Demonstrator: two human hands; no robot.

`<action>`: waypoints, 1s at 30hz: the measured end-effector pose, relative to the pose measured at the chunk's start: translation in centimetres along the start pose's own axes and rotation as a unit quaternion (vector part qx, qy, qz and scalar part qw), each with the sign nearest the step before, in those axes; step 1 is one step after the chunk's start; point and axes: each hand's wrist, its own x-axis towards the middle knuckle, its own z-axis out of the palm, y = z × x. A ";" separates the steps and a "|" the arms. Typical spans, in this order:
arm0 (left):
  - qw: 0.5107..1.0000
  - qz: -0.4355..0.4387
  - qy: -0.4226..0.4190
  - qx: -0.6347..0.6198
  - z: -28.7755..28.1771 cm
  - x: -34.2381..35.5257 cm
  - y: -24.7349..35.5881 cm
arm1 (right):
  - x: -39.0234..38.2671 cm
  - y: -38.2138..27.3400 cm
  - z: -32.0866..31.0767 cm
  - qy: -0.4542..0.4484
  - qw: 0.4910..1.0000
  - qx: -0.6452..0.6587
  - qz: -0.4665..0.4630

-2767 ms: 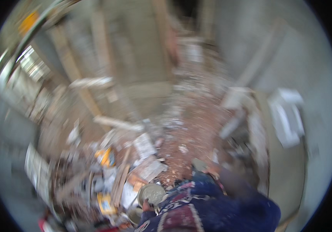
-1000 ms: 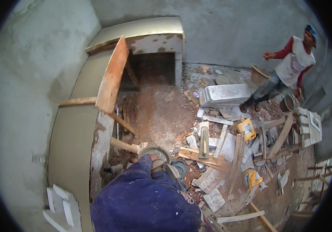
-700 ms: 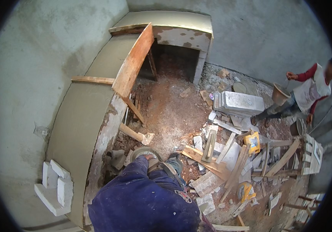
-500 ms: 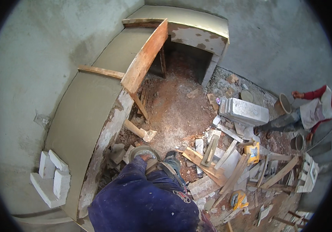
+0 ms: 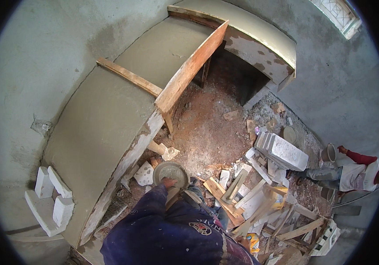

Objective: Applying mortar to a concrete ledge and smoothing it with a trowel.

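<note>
My left hand (image 5: 168, 182) is closed at a round grey bucket (image 5: 177, 171) of wet grey mortar, down by my blue sleeve. My right hand (image 5: 243, 242) shows small at the lower right, beside a motion-blurred tan wooden strip (image 5: 256, 216); what its fingers hold is unclear. Left of me runs a concrete ledge (image 5: 97, 110) with a smooth, damp-looking top, crossed by a wooden batten (image 5: 127, 76) that meets an upright orange-stained board (image 5: 191, 66) along its edge. Cut white blocks (image 5: 63, 212) stand on the ledge's near end.
A co-worker (image 5: 355, 176) in red sleeves stands at the right with a bucket (image 5: 328, 154) in one hand. Stacked white slabs (image 5: 282, 150), scrap planks (image 5: 229, 207) and yellow bags (image 5: 279, 195) litter the dirt floor. Another ledge (image 5: 251, 24) runs along the back wall below a window (image 5: 333, 13).
The view has swung round from a blurred sweep to face the ledge, shifting further since. My right hand has come into view. The co-worker has taken up a bucket.
</note>
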 end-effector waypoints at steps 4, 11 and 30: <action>0.976 -0.051 0.047 -0.207 -1.4 0.8 3.5 | 2.1 -6.8 -1.4 0.082 0.994 -0.067 0.003; 0.932 -0.165 0.182 -0.267 -2.4 6.1 3.2 | 6.6 -18.9 -2.7 0.025 0.999 -0.045 0.006; 0.991 -0.108 0.068 -0.035 -11.8 24.8 11.7 | 33.6 -46.3 5.9 -0.178 0.974 -0.131 -0.056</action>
